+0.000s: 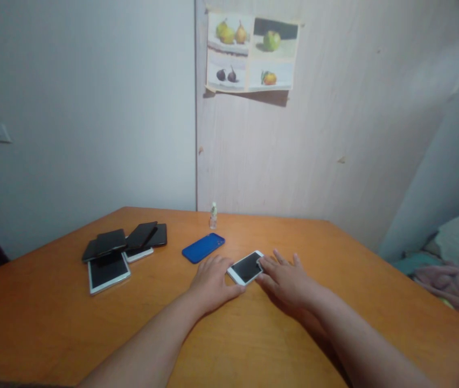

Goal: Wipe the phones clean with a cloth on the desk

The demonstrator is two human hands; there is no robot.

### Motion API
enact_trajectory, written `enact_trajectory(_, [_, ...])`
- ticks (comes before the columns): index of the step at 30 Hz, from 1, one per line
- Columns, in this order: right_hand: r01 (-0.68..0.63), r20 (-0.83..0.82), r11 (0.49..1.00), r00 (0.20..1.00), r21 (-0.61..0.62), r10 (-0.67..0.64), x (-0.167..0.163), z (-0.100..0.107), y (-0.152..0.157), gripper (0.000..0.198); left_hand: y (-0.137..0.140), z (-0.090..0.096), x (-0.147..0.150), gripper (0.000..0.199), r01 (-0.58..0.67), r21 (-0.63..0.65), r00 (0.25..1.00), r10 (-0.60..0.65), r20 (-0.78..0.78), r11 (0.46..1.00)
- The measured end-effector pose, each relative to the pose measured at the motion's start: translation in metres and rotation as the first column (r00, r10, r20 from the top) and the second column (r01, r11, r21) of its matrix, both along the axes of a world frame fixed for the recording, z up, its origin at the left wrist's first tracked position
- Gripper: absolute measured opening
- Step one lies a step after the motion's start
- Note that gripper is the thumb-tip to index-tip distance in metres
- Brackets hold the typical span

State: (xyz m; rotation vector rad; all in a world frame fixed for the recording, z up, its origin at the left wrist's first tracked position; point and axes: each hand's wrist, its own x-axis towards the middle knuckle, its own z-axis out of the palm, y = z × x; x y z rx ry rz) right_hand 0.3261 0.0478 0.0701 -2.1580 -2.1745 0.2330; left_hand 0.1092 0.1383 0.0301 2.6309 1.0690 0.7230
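Observation:
A white smartphone (248, 268) with a dark screen lies face up on the wooden table, set at a slant between my two hands. My left hand (212, 283) grips its left end, fingers at the far corner and thumb at the near one. My right hand (284, 277) rests over the right end, fingertips touching the screen and the outer fingers spread apart. A small pale spot shows at those fingertips; I cannot make out what it is. Just beyond my left hand lies a blue phone case (203, 248).
Left on the table (229, 345) are a white tablet (109, 271), another white device (139, 254) and several dark flat devices or cases (111, 241), overlapping. A small clear bottle (213, 215) stands near the back edge. Fruit pictures (252, 52) hang on the wall; fabric (451, 269) lies off right.

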Motion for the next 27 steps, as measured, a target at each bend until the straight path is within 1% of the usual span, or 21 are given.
enact_trajectory(1, [-0.077,-0.023,0.997,0.997,-0.01,0.077,-0.005,0.003,-0.005,0.063,0.0,0.0,0.0,0.053,0.003,0.0,1.0,-0.003,0.0,1.0])
enact_trajectory(3, [-0.238,-0.08,0.971,0.968,-0.013,0.236,-0.016,0.007,-0.013,0.059,0.001,0.0,0.0,0.052,0.009,0.0,1.0,-0.009,0.001,1.0])
enact_trajectory(4, [-0.294,-0.105,0.956,0.951,-0.015,0.291,-0.02,0.009,-0.016,0.058,0.001,0.0,0.0,0.052,0.012,-0.001,1.0,-0.012,0.0,1.0])
enact_trajectory(5, [-0.321,-0.12,0.947,0.941,-0.019,0.316,-0.022,0.01,-0.017,0.057,0.001,0.0,0.0,0.052,0.014,-0.001,1.0,-0.014,-0.002,1.0])
enact_trajectory(6, [-0.314,-0.121,0.949,0.943,-0.027,0.309,-0.021,0.01,-0.016,0.056,0.001,0.0,0.0,0.052,0.015,-0.001,1.0,-0.015,-0.006,1.0])
enact_trajectory(7, [-0.271,-0.105,0.962,0.958,-0.035,0.266,-0.017,0.009,-0.014,0.056,0.001,0.001,0.0,0.052,0.014,0.0,1.0,-0.014,-0.011,1.0])
enact_trajectory(9, [-0.11,-0.032,0.993,0.993,-0.029,0.109,-0.006,0.006,-0.008,0.057,0.001,0.002,0.0,0.052,0.008,0.002,1.0,-0.008,-0.019,1.0])
enact_trajectory(11, [0.038,0.044,0.999,0.998,0.007,-0.038,0.003,0.003,-0.003,0.057,0.0,0.002,0.0,0.053,0.001,0.001,1.0,-0.001,-0.016,1.0])
enact_trajectory(12, [0.07,0.065,0.997,0.995,0.023,-0.071,0.005,0.003,-0.003,0.056,0.0,0.002,0.0,0.053,0.001,-0.001,1.0,-0.001,-0.013,1.0])
enact_trajectory(13, [0.062,0.069,0.998,0.996,0.03,-0.064,0.004,0.003,-0.003,0.055,0.0,0.002,0.0,0.053,0.001,-0.004,1.0,-0.001,-0.009,1.0])
enact_trajectory(14, [0.019,0.055,0.999,0.998,0.027,-0.021,0.001,0.004,-0.006,0.054,0.0,0.002,0.0,0.054,0.002,-0.005,1.0,-0.002,-0.007,1.0])
enact_trajectory(16, [-0.124,-0.013,0.992,0.992,0.008,0.124,-0.01,0.008,-0.012,0.054,0.0,0.001,0.0,0.054,0.003,-0.005,1.0,-0.003,-0.009,1.0])
enact_trajectory(18, [-0.263,-0.097,0.965,0.961,-0.01,0.261,-0.02,0.012,-0.018,0.055,0.001,0.001,0.0,0.054,0.006,-0.006,1.0,-0.006,-0.012,1.0])
enact_trajectory(19, [-0.303,-0.124,0.953,0.946,-0.017,0.298,-0.023,0.012,-0.02,0.055,0.0,0.001,0.0,0.054,0.006,-0.008,1.0,-0.006,-0.013,1.0])
enact_trajectory(20, [-0.313,-0.133,0.949,0.942,-0.021,0.308,-0.024,0.012,-0.02,0.054,0.0,0.001,0.0,0.055,0.006,-0.009,1.0,-0.006,-0.013,1.0])
enact_trajectory(21, [-0.294,-0.124,0.956,0.949,-0.021,0.289,-0.022,0.012,-0.018,0.053,0.0,0.001,0.0,0.056,0.004,-0.009,1.0,-0.004,-0.012,1.0])
enact_trajectory(22, [-0.245,-0.101,0.969,0.965,-0.017,0.242,-0.019,0.01,-0.016,0.053,-0.001,0.002,0.0,0.055,0.003,-0.009,1.0,-0.003,-0.012,1.0])
enact_trajectory(24, [-0.089,-0.033,0.996,0.995,0.012,0.089,-0.009,0.005,-0.008,0.055,-0.001,0.003,0.0,0.054,0.004,-0.01,1.0,-0.004,-0.02,1.0])
enact_trajectory(26, [0.048,0.02,0.997,0.999,0.056,-0.05,-0.001,0.001,-0.003,0.056,-0.002,0.004,0.0,0.052,0.005,-0.011,0.999,-0.005,-0.032,1.0])
enact_trajectory(27, [0.077,0.032,0.994,0.996,0.073,-0.079,0.0,0.0,-0.002,0.057,-0.002,0.004,0.0,0.051,0.004,-0.008,0.999,-0.005,-0.036,1.0])
